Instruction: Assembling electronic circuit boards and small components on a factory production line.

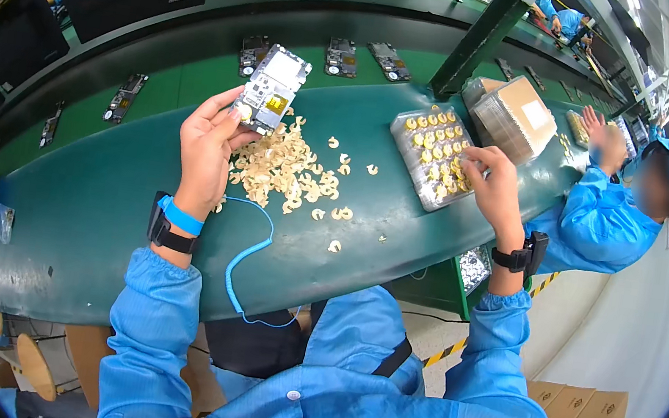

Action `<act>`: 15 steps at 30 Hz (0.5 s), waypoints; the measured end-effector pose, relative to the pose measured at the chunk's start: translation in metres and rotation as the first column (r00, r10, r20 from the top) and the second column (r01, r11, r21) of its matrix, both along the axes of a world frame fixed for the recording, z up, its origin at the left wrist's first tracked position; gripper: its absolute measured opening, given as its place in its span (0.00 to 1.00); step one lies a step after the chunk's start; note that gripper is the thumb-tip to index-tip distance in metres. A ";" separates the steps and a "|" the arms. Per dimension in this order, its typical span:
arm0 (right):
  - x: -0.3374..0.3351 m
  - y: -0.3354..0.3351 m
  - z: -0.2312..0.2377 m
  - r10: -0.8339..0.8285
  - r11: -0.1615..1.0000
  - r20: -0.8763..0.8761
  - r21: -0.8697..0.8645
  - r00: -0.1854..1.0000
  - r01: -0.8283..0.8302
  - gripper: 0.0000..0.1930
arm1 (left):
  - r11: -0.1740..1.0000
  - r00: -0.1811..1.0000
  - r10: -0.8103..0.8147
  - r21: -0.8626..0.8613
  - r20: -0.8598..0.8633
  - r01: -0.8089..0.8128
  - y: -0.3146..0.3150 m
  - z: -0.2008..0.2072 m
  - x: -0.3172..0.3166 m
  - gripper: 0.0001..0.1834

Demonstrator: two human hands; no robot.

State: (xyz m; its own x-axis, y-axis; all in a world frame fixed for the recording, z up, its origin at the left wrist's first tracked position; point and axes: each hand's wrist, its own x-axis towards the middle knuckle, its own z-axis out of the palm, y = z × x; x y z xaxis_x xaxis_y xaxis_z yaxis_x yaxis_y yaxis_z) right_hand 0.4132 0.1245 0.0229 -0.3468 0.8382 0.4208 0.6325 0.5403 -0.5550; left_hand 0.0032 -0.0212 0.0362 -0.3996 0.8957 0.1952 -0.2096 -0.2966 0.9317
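My left hand [207, 140] is closed on the lower edge of a circuit board [275, 81], raised above the green table mat. The board has silver shielding, a yellow patch and a pale round spot near my thumb. My right hand [495, 187] is at the right edge of a clear plastic tray [404, 157], its thumb and forefinger pinched together. Whatever those fingertips hold, if anything, is too small to make out. Rows of small yellow round parts [429, 141] fill the tray. Below the board lies a heap of cream-coloured C-shaped pieces [285, 166].
Stacked clear trays [511, 118] stand behind the parts tray. More circuit boards [341, 58] lie along the green strip at the back, near a dark post [482, 37]. A coiled blue cord [237, 264] runs from my left wrist. At the right, a co-worker in blue [611, 218] raises a hand.
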 end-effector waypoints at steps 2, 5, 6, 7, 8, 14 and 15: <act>-0.008 -0.003 0.002 0.077 0.997 0.074 0.002 0.994 -0.078 0.09 | 1.000 1.000 0.018 -0.004 0.005 -0.018 -0.002 0.000 -0.001 0.22; -0.007 -0.005 0.005 0.094 0.995 0.088 0.016 0.992 -0.096 0.09 | 0.998 0.998 -0.061 0.035 0.016 0.061 -0.003 0.002 -0.001 0.22; -0.004 -0.006 0.005 0.072 0.997 0.103 0.011 0.992 -0.074 0.09 | 0.996 0.998 -0.069 0.050 0.016 0.068 0.000 0.000 0.001 0.22; -0.005 -0.006 0.004 0.085 0.995 0.100 0.037 0.991 -0.089 0.08 | 0.996 0.997 -0.076 0.056 0.025 0.074 0.000 -0.001 0.002 0.22; -0.007 -0.007 0.005 0.087 0.996 0.101 0.028 0.991 -0.090 0.08 | 0.995 0.996 -0.084 0.063 0.033 0.082 -0.001 -0.001 0.001 0.22; -0.011 -0.006 0.006 0.100 0.994 0.106 0.036 0.989 -0.105 0.06 | 0.992 0.994 -0.107 0.074 0.023 0.105 -0.004 0.001 0.000 0.21; -0.012 -0.005 0.007 0.102 0.994 0.109 0.035 0.989 -0.106 0.07 | 0.989 0.993 -0.117 0.091 0.030 0.114 -0.003 0.003 -0.001 0.21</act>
